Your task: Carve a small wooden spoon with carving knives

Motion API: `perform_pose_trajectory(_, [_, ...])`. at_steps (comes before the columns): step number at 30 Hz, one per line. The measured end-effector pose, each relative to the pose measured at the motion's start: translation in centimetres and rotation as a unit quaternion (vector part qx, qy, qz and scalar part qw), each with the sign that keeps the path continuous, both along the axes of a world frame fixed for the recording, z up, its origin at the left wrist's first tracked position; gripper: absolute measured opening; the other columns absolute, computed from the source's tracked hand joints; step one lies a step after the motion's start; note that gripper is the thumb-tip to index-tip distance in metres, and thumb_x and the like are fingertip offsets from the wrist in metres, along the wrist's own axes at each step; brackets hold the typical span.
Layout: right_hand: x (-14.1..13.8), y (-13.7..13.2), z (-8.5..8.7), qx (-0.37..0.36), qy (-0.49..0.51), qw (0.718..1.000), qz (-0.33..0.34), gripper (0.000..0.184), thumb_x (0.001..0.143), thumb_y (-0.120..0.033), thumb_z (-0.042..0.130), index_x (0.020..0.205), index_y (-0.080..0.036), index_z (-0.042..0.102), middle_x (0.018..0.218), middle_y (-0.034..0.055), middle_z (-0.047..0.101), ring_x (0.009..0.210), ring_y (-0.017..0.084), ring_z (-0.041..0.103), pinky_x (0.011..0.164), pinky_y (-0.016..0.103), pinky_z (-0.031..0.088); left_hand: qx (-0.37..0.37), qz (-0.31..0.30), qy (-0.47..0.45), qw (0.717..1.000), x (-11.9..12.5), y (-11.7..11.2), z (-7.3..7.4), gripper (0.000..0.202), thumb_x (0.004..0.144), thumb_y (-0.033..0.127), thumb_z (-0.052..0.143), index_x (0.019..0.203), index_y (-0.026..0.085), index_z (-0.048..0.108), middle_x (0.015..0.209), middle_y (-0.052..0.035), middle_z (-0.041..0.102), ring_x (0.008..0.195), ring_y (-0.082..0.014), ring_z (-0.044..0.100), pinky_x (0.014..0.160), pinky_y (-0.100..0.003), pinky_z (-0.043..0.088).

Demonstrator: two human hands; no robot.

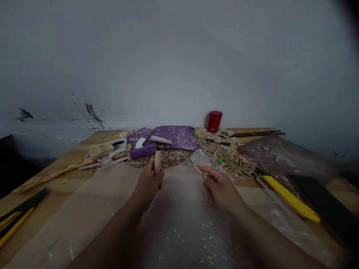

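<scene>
My left hand (149, 183) is closed around a pale wooden-handled tool (157, 161) that sticks up and away from the fist. My right hand (219, 185) is a little to the right, its fingers pinched on a thin wooden stick (195, 167) that points up-left. Both hands hover over a sheet of clear bubble wrap (179, 216) spread across the wooden table (70, 175). Just beyond the hands lies a heap of wood shavings (218, 149).
A purple cutting mat (176, 136) with a white stick, a purple case (142, 151) and a red tin (214, 121) sit at the back by the wall. A yellow utility knife (291, 201) and a dark board (283, 155) lie right. Yellow-black tools (17, 220) lie left.
</scene>
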State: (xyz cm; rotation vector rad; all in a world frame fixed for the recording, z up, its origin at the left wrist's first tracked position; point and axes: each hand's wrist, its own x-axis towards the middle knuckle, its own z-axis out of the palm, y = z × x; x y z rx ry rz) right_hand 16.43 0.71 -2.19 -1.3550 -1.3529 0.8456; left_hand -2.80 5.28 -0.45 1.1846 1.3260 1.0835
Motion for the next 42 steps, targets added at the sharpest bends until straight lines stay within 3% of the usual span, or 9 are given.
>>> perform_pose_trajectory(3, [-0.5,-1.3,1.0,0.063,-0.054,0.995,0.049,0.032,0.082,-0.023,0.05,0.111,-0.023,0.062,0.102,0.0049,0.067,0.094,0.02,0.06,0.082,0.035,0.046,-0.041,-0.111,-0.131,0.984,0.5,-1.4,-0.1,0.023,0.074,0.025,0.053,0.097,0.022,0.047,0.051,0.0093,0.042,0.035,-0.0051,0.034,0.036,-0.017,0.025])
perform_pose_trajectory(4, [-0.8,-2.0,1.4,0.098,-0.099,0.987,0.077,0.034,0.084,-0.022,0.047,0.115,-0.026,0.059,0.108,0.0042,0.065,0.097,0.019,0.059,0.085,0.035,0.044,-0.052,-0.139,-0.169,0.974,0.7,-2.0,-0.2,0.022,0.075,0.025,0.052,0.096,0.022,0.047,0.05,0.0093,0.043,0.034,-0.0051,0.033,0.035,-0.017,0.025])
perform_pose_trajectory(7, [-1.4,-3.5,2.3,0.145,-0.217,0.957,0.127,0.037,0.088,-0.019,0.04,0.122,-0.026,0.053,0.09,0.0037,0.067,0.078,0.016,0.062,0.071,0.03,0.047,-0.065,-0.182,-0.214,0.958,0.9,-2.8,-0.4,0.016,0.075,0.022,0.052,0.091,0.021,0.047,0.044,0.0089,0.044,0.032,-0.0057,0.032,0.034,-0.018,0.024])
perform_pose_trajectory(11, [-1.4,-4.2,2.6,0.151,-0.314,0.928,0.131,0.04,0.088,-0.017,0.038,0.125,-0.023,0.051,0.072,0.003,0.061,0.062,0.017,0.057,0.057,0.029,0.043,-0.077,-0.188,-0.199,0.959,0.7,-2.8,-0.4,0.014,0.071,0.017,0.054,0.083,0.019,0.049,0.046,0.0061,0.05,0.034,-0.0075,0.04,0.035,-0.019,0.029])
perform_pose_trajectory(19, [-1.3,-4.6,2.6,0.164,-0.368,0.904,0.145,0.043,0.087,-0.016,0.034,0.127,-0.02,0.048,0.068,0.0038,0.059,0.056,0.017,0.055,0.051,0.028,0.037,-0.102,-0.16,-0.153,0.97,1.5,-3.6,-0.1,0.016,0.065,0.017,0.054,0.077,0.021,0.044,0.035,0.0116,0.037,0.029,-0.0047,0.025,0.03,-0.017,0.023])
perform_pose_trajectory(26, [-2.3,-4.8,2.4,0.179,-0.354,0.907,0.14,0.044,0.084,-0.011,0.032,0.123,-0.013,0.051,0.066,0.0068,0.061,0.055,0.019,0.057,0.05,0.03,0.039,-0.1,-0.055,-0.118,0.986,2.7,-4.6,-0.4,0.018,0.059,0.022,0.052,0.071,0.023,0.039,0.034,0.012,0.034,0.026,-0.0051,0.024,0.026,-0.015,0.02])
perform_pose_trajectory(33, [-3.8,-4.8,0.8,0.208,-0.32,0.918,0.107,0.044,0.084,-0.01,0.03,0.122,-0.005,0.051,0.066,0.0113,0.062,0.057,0.023,0.06,0.051,0.034,0.046,-0.122,-0.046,-0.144,0.981,3.1,-4.6,-0.5,0.02,0.064,0.029,0.055,0.073,0.023,0.039,0.034,0.0116,0.036,0.027,-0.005,0.024,0.026,-0.015,0.019])
perform_pose_trajectory(39, [-4.4,-4.3,1.3,0.117,-0.108,0.98,0.12,0.039,0.086,-0.014,0.041,0.122,-0.019,0.053,0.099,0.0068,0.066,0.092,0.019,0.062,0.082,0.033,0.047,-0.111,-0.039,-0.169,0.979,2.9,-4.8,-0.2,0.02,0.066,0.03,0.057,0.074,0.023,0.04,0.035,0.0118,0.035,0.029,-0.0042,0.023,0.028,-0.014,0.019])
perform_pose_trajectory(42, [-4.4,-4.1,1.9,0.053,0.008,0.991,0.125,0.035,0.085,-0.016,0.044,0.116,-0.023,0.057,0.107,0.0025,0.064,0.102,0.018,0.058,0.086,0.031,0.045,-0.123,-0.059,-0.189,0.972,2.8,-4.9,-0.1,0.02,0.065,0.026,0.058,0.073,0.023,0.04,0.033,0.0122,0.033,0.028,-0.0041,0.022,0.028,-0.014,0.019])
